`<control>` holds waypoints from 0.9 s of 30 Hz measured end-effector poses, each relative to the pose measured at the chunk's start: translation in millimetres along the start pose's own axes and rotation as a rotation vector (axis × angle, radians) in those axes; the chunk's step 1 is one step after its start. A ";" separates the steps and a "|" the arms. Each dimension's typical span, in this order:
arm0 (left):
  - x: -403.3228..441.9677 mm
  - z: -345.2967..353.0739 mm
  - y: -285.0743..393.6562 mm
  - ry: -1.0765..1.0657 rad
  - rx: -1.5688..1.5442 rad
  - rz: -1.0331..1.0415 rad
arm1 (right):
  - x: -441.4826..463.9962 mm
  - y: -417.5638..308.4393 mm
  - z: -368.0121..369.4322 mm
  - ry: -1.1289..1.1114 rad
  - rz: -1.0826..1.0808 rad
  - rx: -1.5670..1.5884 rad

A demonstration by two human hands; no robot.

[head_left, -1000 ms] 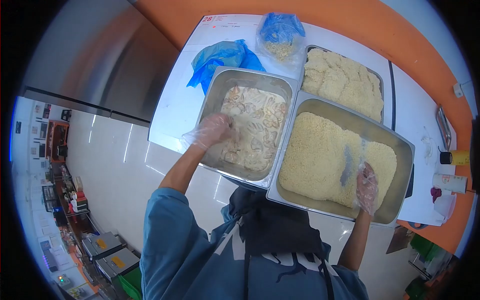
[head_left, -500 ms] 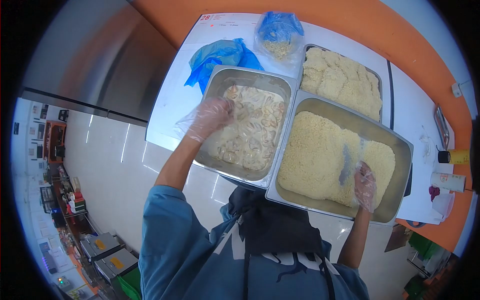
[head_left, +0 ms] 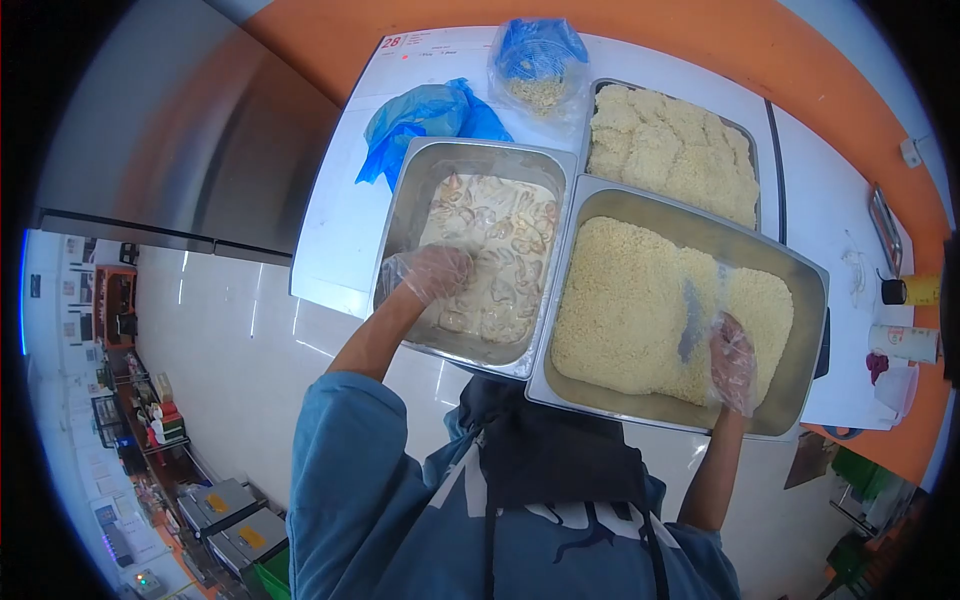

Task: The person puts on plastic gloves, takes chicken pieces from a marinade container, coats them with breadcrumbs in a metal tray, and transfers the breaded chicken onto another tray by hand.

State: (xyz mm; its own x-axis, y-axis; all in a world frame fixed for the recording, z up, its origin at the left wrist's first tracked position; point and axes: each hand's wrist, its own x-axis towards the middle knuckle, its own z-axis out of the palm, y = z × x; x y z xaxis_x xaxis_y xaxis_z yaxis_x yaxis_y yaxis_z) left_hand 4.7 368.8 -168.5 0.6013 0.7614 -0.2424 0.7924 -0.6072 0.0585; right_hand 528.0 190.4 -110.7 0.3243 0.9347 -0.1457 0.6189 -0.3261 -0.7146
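Observation:
My left hand (head_left: 440,272), in a clear plastic glove, is inside a steel pan (head_left: 400,215). Its fingers are drawn together at the surface of the pale wet batter, among coated pieces (head_left: 500,285) whose kind I cannot make out. Whatever lies between those fingers is hidden. On the right, a larger steel pan (head_left: 690,213) holds a bed of pale yellow crumbs (head_left: 625,310). My right hand (head_left: 733,362), also gloved, rests curled in the crumbs beside a bare groove showing the pan bottom. I cannot see what, if anything, is inside its fingers.
Behind the crumb pan stands a tray (head_left: 757,165) heaped with crumb-covered pieces. A blue plastic bag (head_left: 425,115) and a clear bag of crumbs (head_left: 540,75) lie at the back of the white table (head_left: 330,240). Bottles and a yellow container (head_left: 920,290) are at the right edge.
My left hand has moved down and slightly right, from above the batter's left side to its surface. My right hand stays in nearly the same spot in the crumbs.

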 end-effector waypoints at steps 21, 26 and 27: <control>7.3 -113.3 -6.8 -0.099 -0.037 -0.295 | 2.7 16.6 5.0 -0.014 -0.019 0.031; 20.5 -89.4 -1.3 -0.066 -0.007 -0.205 | -1.8 -17.6 -4.4 -0.020 0.078 -0.036; 21.5 -88.6 4.2 -0.072 0.013 -0.172 | -1.3 -13.0 -4.6 -0.028 0.050 -0.028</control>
State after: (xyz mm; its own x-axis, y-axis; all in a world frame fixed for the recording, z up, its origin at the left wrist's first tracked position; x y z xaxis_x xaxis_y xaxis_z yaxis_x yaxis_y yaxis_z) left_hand 30.1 402.7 -87.6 0.4474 0.8365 -0.3163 0.8815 -0.4722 -0.0018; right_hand 522.8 192.8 -98.1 0.3353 0.9206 -0.2004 0.6222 -0.3761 -0.6866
